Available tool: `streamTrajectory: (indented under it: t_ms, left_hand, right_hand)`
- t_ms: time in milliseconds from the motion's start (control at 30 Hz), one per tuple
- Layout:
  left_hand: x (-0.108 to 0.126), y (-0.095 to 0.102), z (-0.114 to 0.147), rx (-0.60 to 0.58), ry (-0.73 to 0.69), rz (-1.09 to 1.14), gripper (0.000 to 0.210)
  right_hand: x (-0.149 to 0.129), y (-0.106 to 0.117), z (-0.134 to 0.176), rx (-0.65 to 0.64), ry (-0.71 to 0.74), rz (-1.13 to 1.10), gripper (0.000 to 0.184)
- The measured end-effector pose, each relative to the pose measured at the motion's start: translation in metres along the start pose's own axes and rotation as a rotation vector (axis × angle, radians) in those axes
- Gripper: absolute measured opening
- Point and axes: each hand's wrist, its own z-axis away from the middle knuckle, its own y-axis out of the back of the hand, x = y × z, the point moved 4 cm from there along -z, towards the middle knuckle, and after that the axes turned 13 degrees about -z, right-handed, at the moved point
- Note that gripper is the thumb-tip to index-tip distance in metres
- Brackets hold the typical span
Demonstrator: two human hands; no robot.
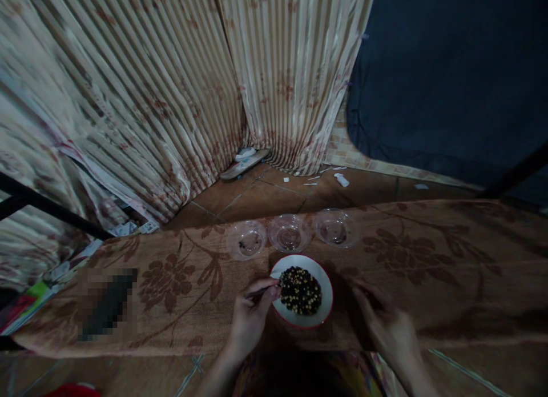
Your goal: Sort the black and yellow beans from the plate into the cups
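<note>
A white bowl with a red rim holds a heap of mixed black and pale yellow beans. My left hand is at its left side, thumb and forefinger pinched together over the rim beside the beans. What lies between those fingertips is too small to make out. To the right of the bowl, apart from it, my right hand hovers with its fingers stretched out, somewhat blurred. Behind the bowl stand three clear plastic bowls: the left one has a few dark bits inside, beside the middle one and the right one.
A brown flowered cloth covers the long narrow table. A pixelated dark object lies at its left. Beyond are striped curtains, a dark blue cover and a tiled floor with a small white bottle.
</note>
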Motion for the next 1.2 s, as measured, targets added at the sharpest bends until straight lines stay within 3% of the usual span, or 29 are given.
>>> streamTrajectory:
  t_ms: [133, 367, 700, 1200]
  left_hand:
    - [0.001, 0.007, -0.006, -0.021, -0.108, -0.161, 0.014]
    - [-0.002, 0.002, -0.011, -0.084, -0.289, -0.406, 0.016]
    - [-0.015, 0.001, -0.019, -0.043, -0.161, -0.412, 0.021]
    - [-0.021, 0.0, -0.02, 0.036, -0.081, -0.364, 0.021]
  right_hand:
    - [0.033, 0.004, -0.009, 0.023, -0.11, 0.066, 0.042]
    - [0.044, -0.024, -0.005, -0.047, -0.071, 0.048, 0.042]
    - [0.049, -0.032, -0.003, -0.094, -0.034, 0.134, 0.038]
    - [0.045, -0.034, -0.002, -0.088, 0.037, 0.234, 0.036]
